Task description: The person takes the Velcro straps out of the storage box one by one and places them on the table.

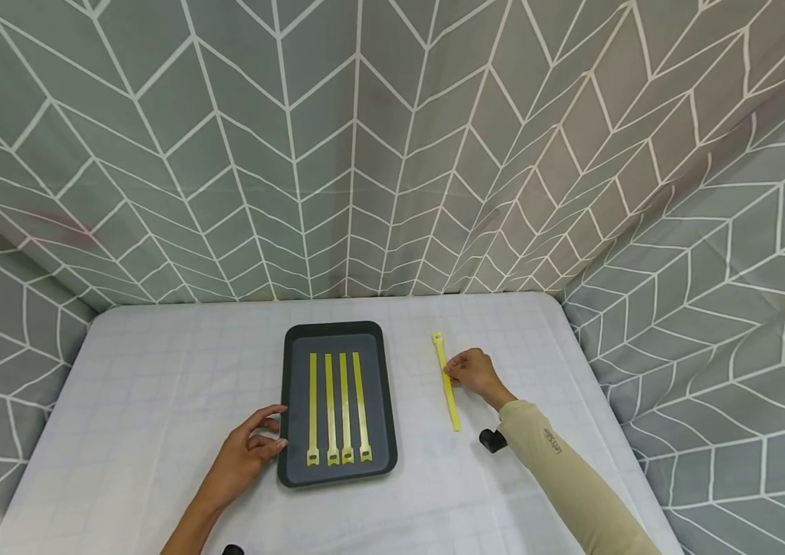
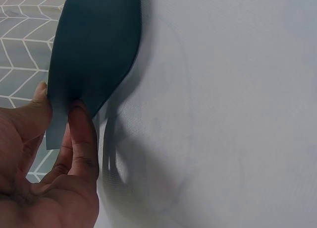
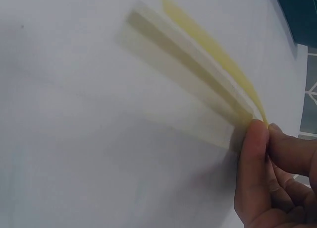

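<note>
On the table lies a dark grey rectangular tray (image 1: 392,439) holding several yellow strap cable ties (image 1: 345,401) side by side, their slotted heads toward the near end. My left hand (image 1: 243,459) grips the tray's left side; the left wrist view shows thumb and fingers pinching the tray wall (image 2: 99,39). Right of the tray, my right hand (image 1: 477,375) pinches another yellow cable tie (image 1: 451,397) near its middle, its slotted head pointing away from me. In the right wrist view this cable tie (image 3: 223,59) bends slightly from between thumb and finger.
A white cloth (image 1: 156,370) covers the table. Behind it and along both sides hang grey curtains (image 1: 378,154) with white zigzag lines. Black wrist-camera parts (image 1: 492,440) show beside my right sleeve (image 1: 565,470).
</note>
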